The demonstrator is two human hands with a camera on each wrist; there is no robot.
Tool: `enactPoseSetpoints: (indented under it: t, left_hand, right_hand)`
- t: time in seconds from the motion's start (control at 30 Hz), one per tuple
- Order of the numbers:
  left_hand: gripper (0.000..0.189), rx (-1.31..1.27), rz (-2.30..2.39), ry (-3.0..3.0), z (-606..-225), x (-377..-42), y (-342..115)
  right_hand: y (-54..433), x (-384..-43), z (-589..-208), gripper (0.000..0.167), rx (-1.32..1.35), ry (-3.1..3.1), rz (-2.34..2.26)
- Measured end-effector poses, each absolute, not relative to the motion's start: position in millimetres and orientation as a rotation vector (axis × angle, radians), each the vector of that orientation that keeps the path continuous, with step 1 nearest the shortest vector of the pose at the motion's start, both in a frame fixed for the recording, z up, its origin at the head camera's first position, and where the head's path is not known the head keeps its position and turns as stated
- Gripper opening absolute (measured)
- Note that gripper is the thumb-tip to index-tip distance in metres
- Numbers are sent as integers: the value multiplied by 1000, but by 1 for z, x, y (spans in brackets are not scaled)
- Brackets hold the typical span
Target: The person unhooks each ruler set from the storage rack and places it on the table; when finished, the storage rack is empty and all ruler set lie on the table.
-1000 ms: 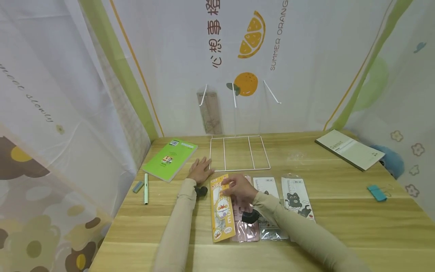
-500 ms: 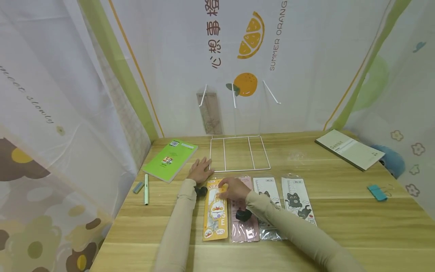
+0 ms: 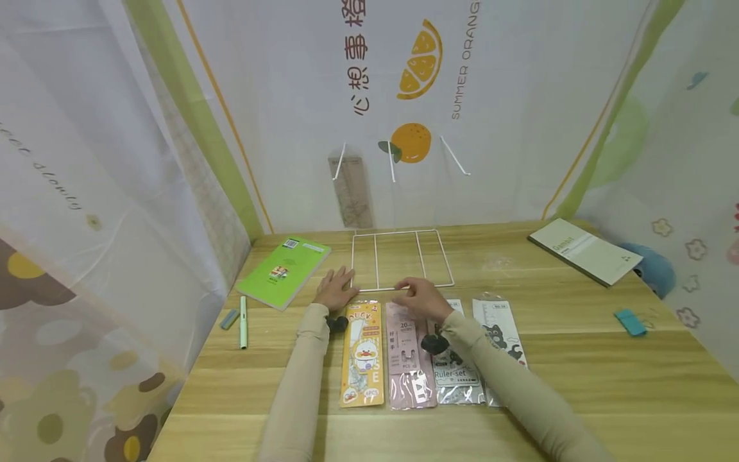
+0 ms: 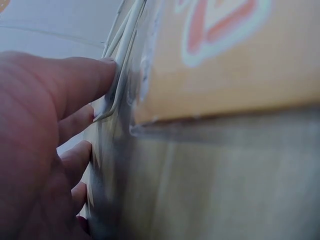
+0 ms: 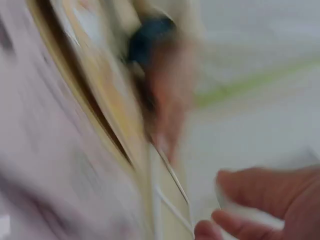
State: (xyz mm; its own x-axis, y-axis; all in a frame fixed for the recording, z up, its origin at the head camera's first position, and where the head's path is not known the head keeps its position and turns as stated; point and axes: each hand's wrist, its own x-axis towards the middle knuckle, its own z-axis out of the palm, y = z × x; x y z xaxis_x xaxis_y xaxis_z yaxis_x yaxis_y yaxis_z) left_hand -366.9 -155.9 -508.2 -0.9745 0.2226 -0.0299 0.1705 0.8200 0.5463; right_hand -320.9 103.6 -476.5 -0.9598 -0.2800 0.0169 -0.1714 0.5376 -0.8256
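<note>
A yellow duck packet [image 3: 362, 362] lies face up on the table [image 3: 606, 385], its short top end toward the far edge. Beside it, toward the right edge, lie a pink packet [image 3: 410, 359], a white "Ruler-set" packet [image 3: 458, 378] and a white cat packet [image 3: 498, 327], all three partly hidden. Nearer the far edge, a white wire rack [image 3: 376, 263] rests its base flat; a brownish packet [image 3: 353, 196] hangs at its leftmost prong.

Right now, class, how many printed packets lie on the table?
4: left to right, yellow packet, pink packet, Ruler-set packet, cat packet; the right arm partly covers the last two.
</note>
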Motion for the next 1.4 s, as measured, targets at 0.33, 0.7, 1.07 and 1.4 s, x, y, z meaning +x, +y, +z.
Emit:
enactPoseSetpoints:
  t: [0.33, 0.7, 1.07, 1.4]
  left_hand:
    - [59, 311, 894, 2893, -504, -364, -155]
    - [59, 306, 906, 2885, -504, -364, -155]
    - [61, 365, 891, 2834, -489, -374, -159]
    - [53, 313, 1354, 2835, -441, -412, -180]
  right_hand:
    - [206, -371, -476, 42, -282, 2899, -1329]
    - [223, -377, -499, 56, -432, 2942, -1042]
    - [223, -381, -501, 60, -426, 2988, -1064]
    - [221, -379, -512, 64, -365, 2949, -1103]
